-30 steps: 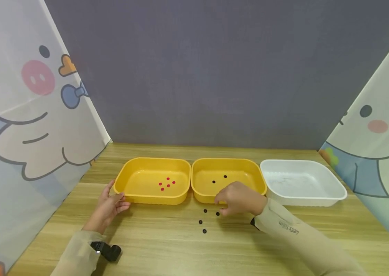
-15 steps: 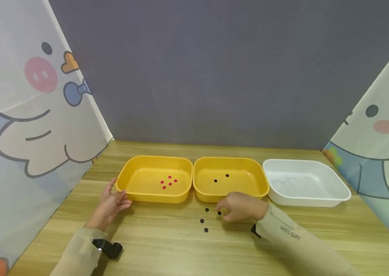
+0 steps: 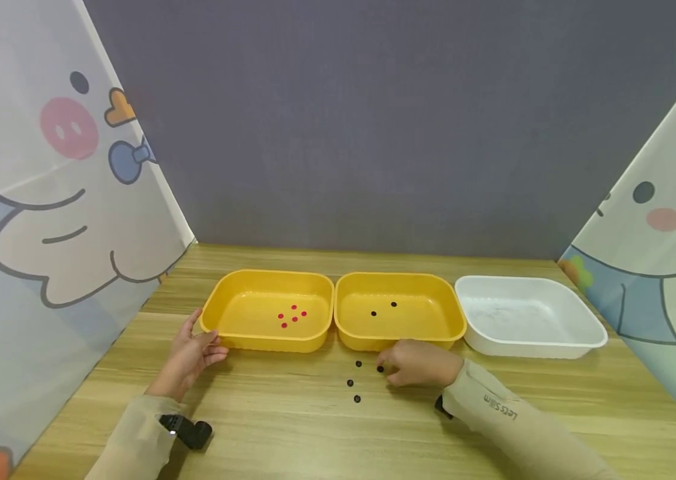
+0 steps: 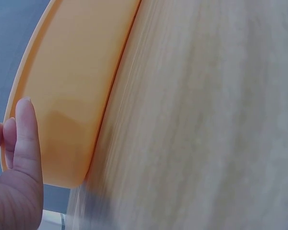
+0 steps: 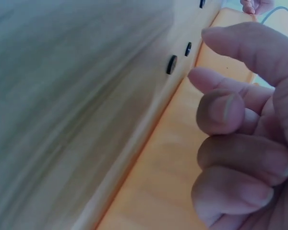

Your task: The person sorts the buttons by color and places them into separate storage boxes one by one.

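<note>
My left hand (image 3: 187, 357) holds the front left corner of the left yellow tray (image 3: 290, 344), its thumb on the front wall; in the left wrist view its fingers (image 4: 28, 134) lie against the tray's side. Several red buttons (image 3: 295, 319) lie in this tray. Two black buttons (image 3: 373, 313) are in the middle yellow tray (image 3: 353, 341). In front of that tray, my right hand (image 3: 422, 363) reaches down to a black button (image 3: 380, 369) on the table. Its thumb and index finger stand apart beside this button, and the other fingers curl inward. Whether they touch it cannot be told.
Three more black buttons (image 3: 350, 383) lie on the wooden table (image 3: 278, 420), left of the right hand. A white tray (image 3: 530, 349) stands right of the yellow ones. A dark panel (image 3: 338, 133) rises behind, with printed cloth panels (image 3: 68, 200) at both sides.
My right hand has lowered from the middle tray's front edge to the table beside the nearest black button. The left hand stays on its tray; the view has shifted slightly.
</note>
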### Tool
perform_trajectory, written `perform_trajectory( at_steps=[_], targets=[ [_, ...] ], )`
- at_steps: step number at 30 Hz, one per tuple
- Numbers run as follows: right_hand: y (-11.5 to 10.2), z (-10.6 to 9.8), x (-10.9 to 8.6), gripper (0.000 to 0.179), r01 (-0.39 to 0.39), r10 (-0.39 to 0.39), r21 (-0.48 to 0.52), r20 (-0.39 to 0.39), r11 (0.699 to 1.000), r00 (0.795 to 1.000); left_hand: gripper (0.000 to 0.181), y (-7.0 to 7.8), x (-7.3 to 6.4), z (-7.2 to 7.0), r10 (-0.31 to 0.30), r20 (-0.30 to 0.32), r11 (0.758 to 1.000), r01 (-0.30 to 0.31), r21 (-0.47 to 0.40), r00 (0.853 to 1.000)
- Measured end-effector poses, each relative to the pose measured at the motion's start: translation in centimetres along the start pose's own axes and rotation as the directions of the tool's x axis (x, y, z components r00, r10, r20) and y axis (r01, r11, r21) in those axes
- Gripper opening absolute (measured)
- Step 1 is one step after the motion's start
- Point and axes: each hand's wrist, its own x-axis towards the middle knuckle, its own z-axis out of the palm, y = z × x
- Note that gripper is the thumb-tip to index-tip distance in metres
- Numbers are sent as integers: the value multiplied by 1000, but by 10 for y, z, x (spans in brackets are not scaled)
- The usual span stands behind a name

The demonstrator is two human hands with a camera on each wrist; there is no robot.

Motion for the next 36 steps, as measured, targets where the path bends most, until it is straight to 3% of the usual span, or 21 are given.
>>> perform_trajectory(
  at_steps=[22,27,36],
  targets=[
    [5,12,1,23,-35,35,-9,1,999,999,76,1,0,0,1,19,1000,-1,-2,1000],
    [5,13,4,7,-24,24,-18,-20,1000,1000,76,2,1,0,0,17,1000,-1,16,1000],
    [-4,14,10,26,-16,14,-66,-33,998,999,76,0,0,0,-7,15,1000,7,16,1000]
  ],
)
